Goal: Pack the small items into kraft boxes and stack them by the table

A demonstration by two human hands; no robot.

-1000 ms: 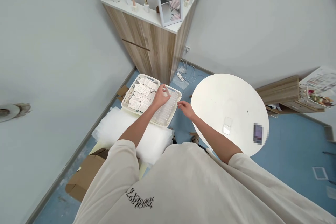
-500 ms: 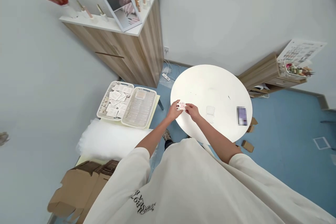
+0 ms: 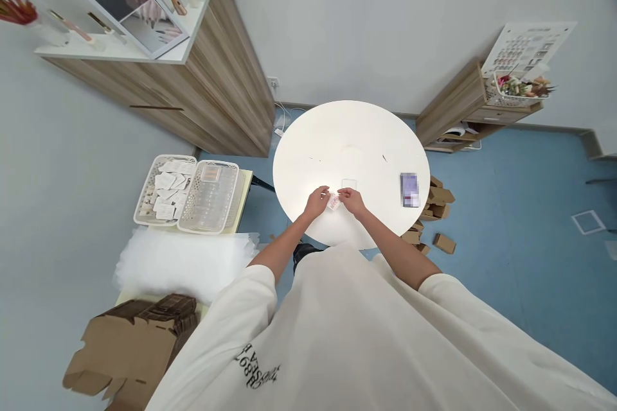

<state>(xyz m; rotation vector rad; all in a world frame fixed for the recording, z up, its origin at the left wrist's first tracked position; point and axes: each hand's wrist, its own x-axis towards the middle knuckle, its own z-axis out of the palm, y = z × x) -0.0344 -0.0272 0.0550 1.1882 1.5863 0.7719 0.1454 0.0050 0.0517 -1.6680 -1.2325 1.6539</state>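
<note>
Over the near part of the white round table [image 3: 308, 141], a small white card or packet with pink marks [image 3: 333, 202] is between my hands. My left hand [image 3: 317, 201] pinches its left side, fingers curled. On the opposite side, my right hand [image 3: 353, 201] has its fingertips closed at the card's upper right edge. The print is too small to read. Just beyond my right hand lies a small clear plastic case [image 3: 349, 183], partly hidden by the fingers.
Left of the table are a basket of white packets [image 3: 166, 189] and a basket of clear cases [image 3: 207, 202]. White wrap sheets [image 3: 180, 263] and flattened cardboard boxes [image 3: 125, 347] are nearer me. A blurred purple item [image 3: 409, 189] lies on the table's right; small brown boxes [image 3: 443, 243] are on the floor.
My view has turned right, so the furniture appears further left. Both hands, with the card, have moved from the table's left edge to over its near middle, close to the clear case.
</note>
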